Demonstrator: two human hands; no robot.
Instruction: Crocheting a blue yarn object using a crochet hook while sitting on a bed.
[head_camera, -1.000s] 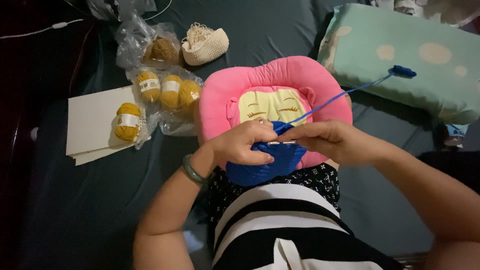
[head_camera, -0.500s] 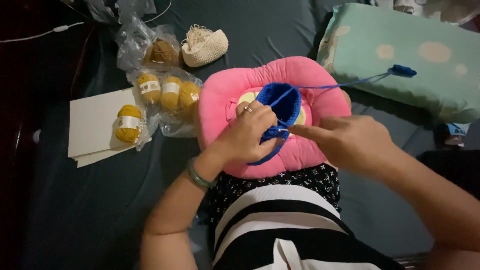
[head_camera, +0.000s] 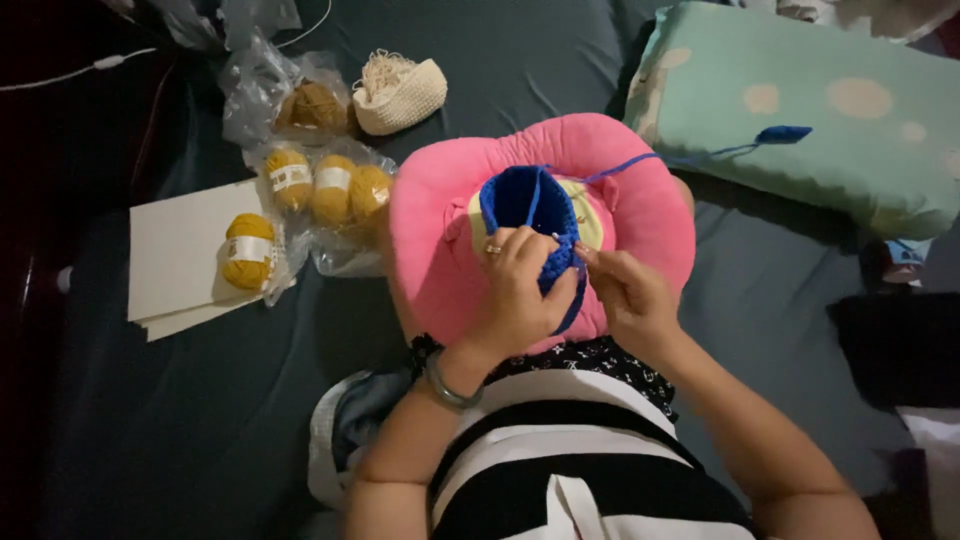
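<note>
at the centre of the frame the left hand (head_camera: 520, 290) gripped the blue crochet piece (head_camera: 535, 215) over the pink cushion (head_camera: 440, 230). the right hand (head_camera: 625, 290) pinched its edge. yellow yarn balls (head_camera: 330, 190) lay upper left.

We hold a blue crocheted cup-shaped piece (head_camera: 535, 215) upright, opening upward, above the pink cushion; its blue yarn strand (head_camera: 640, 162) trails toward the bed's far right corner.

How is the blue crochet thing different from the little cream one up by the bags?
The blue crochet piece is bright blue; the cream crochet piece is pale. The blue one is held by the left hand and right hand over the pink cushion; the cream one lies untouched on the dark sheet. Both look cup-shaped.
</note>
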